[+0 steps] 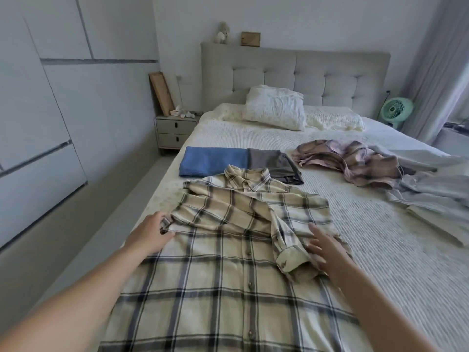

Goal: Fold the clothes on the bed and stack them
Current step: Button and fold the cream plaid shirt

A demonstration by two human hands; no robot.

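A cream plaid button shirt (pixel 228 262) lies front-up on the bed (pixel 380 250), collar toward the headboard, both sleeves folded across the chest. My left hand (pixel 149 235) grips the shirt's left edge near the shoulder fold. My right hand (pixel 327 247) lies flat with straight fingers on the shirt's right side, beside the folded cuff. Beyond the collar lie a folded blue garment (pixel 213 161) and a folded grey garment (pixel 276 165), side by side. A crumpled pink plaid shirt (pixel 350 161) and a loose pale grey garment (pixel 431 189) sit to the right.
Pillows (pixel 276 107) lean against the padded headboard (pixel 294 72). A nightstand (pixel 175 130) stands at the bed's left, next to a white wardrobe wall (pixel 50 110). A green fan (pixel 397 110) and curtains stand at the right.
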